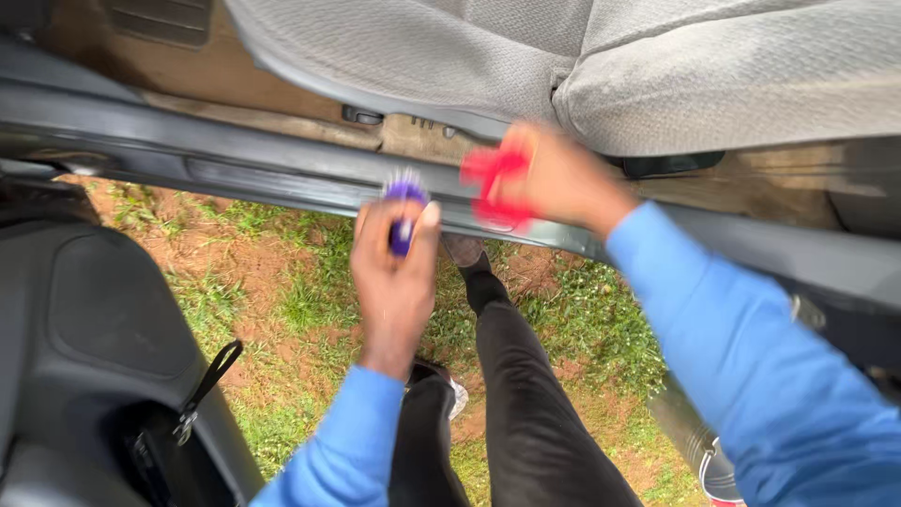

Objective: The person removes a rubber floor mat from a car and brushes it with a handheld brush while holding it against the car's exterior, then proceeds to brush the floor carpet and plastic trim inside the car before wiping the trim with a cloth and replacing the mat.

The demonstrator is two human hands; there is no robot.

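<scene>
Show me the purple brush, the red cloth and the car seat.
Purple brush (pixel 404 202): head view, on its blurred top.
Red cloth (pixel 493 183): head view, on its middle.
Car seat (pixel 732 80): head view, on the grey cushion.

I count: one purple brush (pixel 404 214), one red cloth (pixel 490 184), one grey seat (pixel 657 66), one door panel (pixel 94 329).

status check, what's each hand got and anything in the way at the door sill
Left hand shut on purple brush. Right hand shut on red cloth, blurred, at the door sill. Grey seat just above; nothing blocking the sill.
</scene>
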